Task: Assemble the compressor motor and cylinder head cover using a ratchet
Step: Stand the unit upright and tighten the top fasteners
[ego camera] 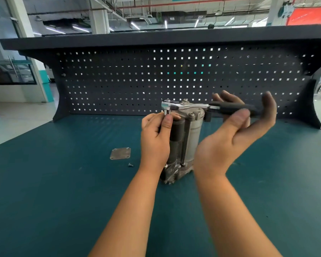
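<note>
While the compressor point(188, 143) stands upright on the worktop point(63, 182), left hand point(154, 140) pinches the socket point(167, 112) under the ratchet point(189, 106) head. Right hand point(230, 141), fingers loosely spread, holds the handle under its thumb. Cover plate point(120, 153) lies left.

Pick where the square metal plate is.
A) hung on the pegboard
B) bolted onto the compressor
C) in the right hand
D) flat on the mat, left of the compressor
D: the plate lies flat on the mat, left of the compressor, beside a loose screw.
</note>
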Tool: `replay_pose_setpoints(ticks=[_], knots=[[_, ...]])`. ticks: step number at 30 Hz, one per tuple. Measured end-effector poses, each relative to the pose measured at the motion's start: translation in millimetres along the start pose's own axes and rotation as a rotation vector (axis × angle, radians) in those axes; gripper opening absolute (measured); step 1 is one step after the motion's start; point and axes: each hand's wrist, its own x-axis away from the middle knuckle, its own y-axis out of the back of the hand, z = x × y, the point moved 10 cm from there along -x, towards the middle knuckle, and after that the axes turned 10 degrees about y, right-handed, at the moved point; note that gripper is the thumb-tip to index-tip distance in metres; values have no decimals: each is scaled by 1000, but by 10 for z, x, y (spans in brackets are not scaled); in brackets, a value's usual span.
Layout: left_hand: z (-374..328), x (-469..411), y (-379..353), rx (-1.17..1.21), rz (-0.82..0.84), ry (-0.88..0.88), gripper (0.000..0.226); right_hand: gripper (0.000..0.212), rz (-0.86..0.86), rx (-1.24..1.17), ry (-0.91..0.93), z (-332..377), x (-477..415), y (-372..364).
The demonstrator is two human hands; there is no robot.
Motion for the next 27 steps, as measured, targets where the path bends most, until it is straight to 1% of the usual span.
replay_pose_setpoints(ticks=[1,2,3,4,6,7,9,11,13,14,16,18,20,21,23,25,27], knots=[[1,0,3,-6,-2,-2,24,28,-24,49,-60,-152,-52,71],[0,-3,8,0,-2,-1,24,27,11,161,-114,-298,-132,96],[4,-3,10,4,0,6,24,27,102,299,-175,-475,-204,78],[11,-4,12,8,-1,13,24,30,246,470,-231,-657,-263,22],[19,-22,13,13,2,17,24,35,583,708,-375,-1084,-291,-75],[13,-25,12,13,5,9,24,37,726,749,-437,-1244,-293,-130],[17,-37,9,1,4,0,24,38,902,710,-509,-1445,-293,-274],[32,-43,6,23,8,8,24,37,1002,658,-537,-1555,-265,-396],[53,-48,11,28,5,16,24,35,1046,568,-576,-1603,-201,-479],[48,-47,12,22,2,15,24,33,1031,526,-589,-1619,-185,-477],[40,-46,13,1,-5,8,25,23,908,453,-563,-1582,-244,-394],[34,-53,20,-17,-15,1,26,9,705,359,-520,-1443,-327,-236],[11,-56,37,-29,-28,-14,30,1,474,247,-467,-1202,-366,-41],[20,-61,38,-20,-26,-15,32,4,373,188,-417,-1037,-363,45],[36,-66,29,0,-24,-2,33,11,241,86,-293,-678,-300,149],[56,-73,19,2,-26,8,33,18,179,18,-181,-327,-202,154],[52,-81,7,-7,-25,8,33,24,179,-60,-58,6,-112,63]])
